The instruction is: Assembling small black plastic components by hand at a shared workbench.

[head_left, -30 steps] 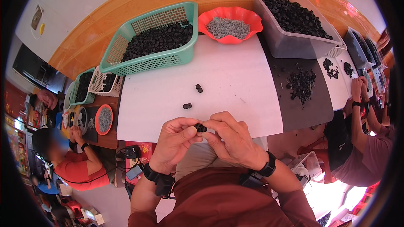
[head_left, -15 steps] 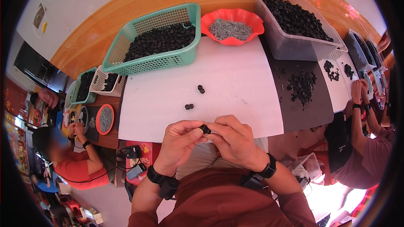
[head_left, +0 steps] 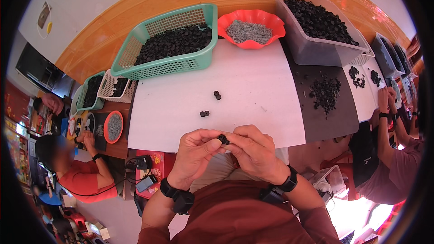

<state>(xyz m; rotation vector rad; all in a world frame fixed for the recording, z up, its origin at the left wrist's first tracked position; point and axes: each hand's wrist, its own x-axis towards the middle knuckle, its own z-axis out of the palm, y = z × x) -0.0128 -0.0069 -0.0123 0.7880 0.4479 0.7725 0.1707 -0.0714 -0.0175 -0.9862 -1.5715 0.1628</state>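
Between my two hands, just past the near edge of the white work sheet (head_left: pixel 172 129), is a small black plastic part (head_left: pixel 223 139). My left hand (head_left: pixel 195 153) pinches it between thumb and fingertips. From the other side the fingers of my right hand (head_left: pixel 255 151) close on the same part. Its finer details are too small to make out. Farther up the sheet lie two similar pieces: a black plastic piece (head_left: pixel 217 95) and, nearer me, another black piece (head_left: pixel 205 114).
Along the back stand a green basket (head_left: pixel 167 66) of black parts, a red scalloped bowl (head_left: pixel 251 44) of grey screws and a clear bin (head_left: pixel 312 52) of black parts. Loose black parts (head_left: pixel 325 94) cover a dark mat at right. Co-workers sit on both sides.
My hands stay together on the black part, which has turned slightly between the fingers. The whole view has shifted a little to the right. The loose pieces lie as before.
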